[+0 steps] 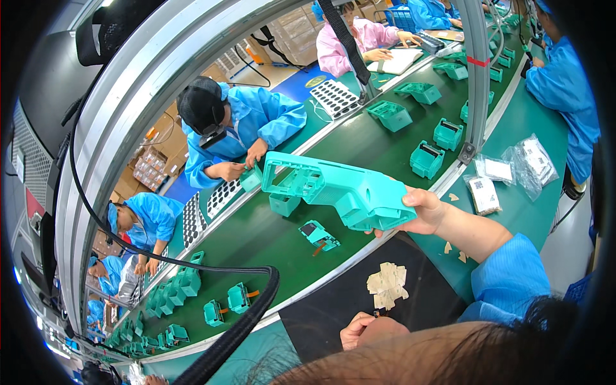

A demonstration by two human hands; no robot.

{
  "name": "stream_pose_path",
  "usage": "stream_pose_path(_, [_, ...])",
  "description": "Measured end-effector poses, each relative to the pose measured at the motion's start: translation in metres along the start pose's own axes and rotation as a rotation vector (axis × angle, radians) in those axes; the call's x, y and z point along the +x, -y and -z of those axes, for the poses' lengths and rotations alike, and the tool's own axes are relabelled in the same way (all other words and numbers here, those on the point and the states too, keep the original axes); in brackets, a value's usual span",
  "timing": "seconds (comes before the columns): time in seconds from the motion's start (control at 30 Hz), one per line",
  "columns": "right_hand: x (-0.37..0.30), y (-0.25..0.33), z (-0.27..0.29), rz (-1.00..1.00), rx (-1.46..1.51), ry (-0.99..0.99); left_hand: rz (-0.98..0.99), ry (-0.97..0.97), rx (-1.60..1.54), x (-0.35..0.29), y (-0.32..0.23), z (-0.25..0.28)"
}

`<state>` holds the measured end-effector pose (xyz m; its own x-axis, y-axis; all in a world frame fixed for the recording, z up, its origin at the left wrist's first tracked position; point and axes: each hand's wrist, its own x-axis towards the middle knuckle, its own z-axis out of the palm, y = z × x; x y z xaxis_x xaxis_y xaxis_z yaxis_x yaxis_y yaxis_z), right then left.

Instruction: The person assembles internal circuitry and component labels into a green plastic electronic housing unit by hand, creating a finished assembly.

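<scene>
Assembly line behind: green conveyor belt (276,251) runs diagonally beyond both hands, teal housings scattered along it, metal post (476,102) up past the right hand. Right hand (427,208) grips a large teal plastic shell (350,186) by its bulky end, thumb on the near face; fingers mostly hidden behind it. Shell is held up in front of the belt, left of the right hand. Long axis goes left and slightly up from that hand; flat, open-framed end points left, away from the palm, and the boxy projection faces down just beside the grip. Left hand (356,330) is curled narrow, lower and nearer the wearer, partly blocked by the head; small dark bit at its fingertips, can't tell what it is or if it's actually pinched. Black mat (327,314) under the left hand, torn beige scraps (387,287) just beyond it. Small teal module (319,235) with orange ribbon lies on the belt, left of the right hand and below the shell. Clear bags (494,169) of parts sit right of the right hand. Co-worker in dark cap (253,115) works across the belt, past the shell's open end.
</scene>
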<state>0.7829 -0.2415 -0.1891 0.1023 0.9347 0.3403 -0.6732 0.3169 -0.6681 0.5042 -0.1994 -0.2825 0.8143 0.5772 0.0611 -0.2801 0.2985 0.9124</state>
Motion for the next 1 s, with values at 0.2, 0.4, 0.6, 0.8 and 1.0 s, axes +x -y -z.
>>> stream_pose_path(0.2, [0.004, 0.001, -0.005, 0.266, -0.823, 0.033, -0.031, 0.002, 0.011, -0.001, 0.007, 0.005])
stream_pose_path(0.4, [0.002, 0.011, -0.009, 0.501, -1.173, 0.144, -0.091, -0.048, 0.010, -0.004, 0.007, 0.000])
stream_pose_path(0.6, [0.001, 0.021, 0.005, 0.277, -0.971, 0.262, -0.003, -0.101, -0.036, -0.006, 0.011, -0.002])
stream_pose_path(0.8, [0.003, 0.031, 0.018, 0.260, -0.989, 0.308, 0.017, -0.091, 0.046, -0.003, 0.000, -0.006])
stream_pose_path(1.0, [0.003, 0.023, 0.027, 0.214, -0.777, 0.297, 0.030, -0.028, -0.003, -0.005, 0.000, -0.004])
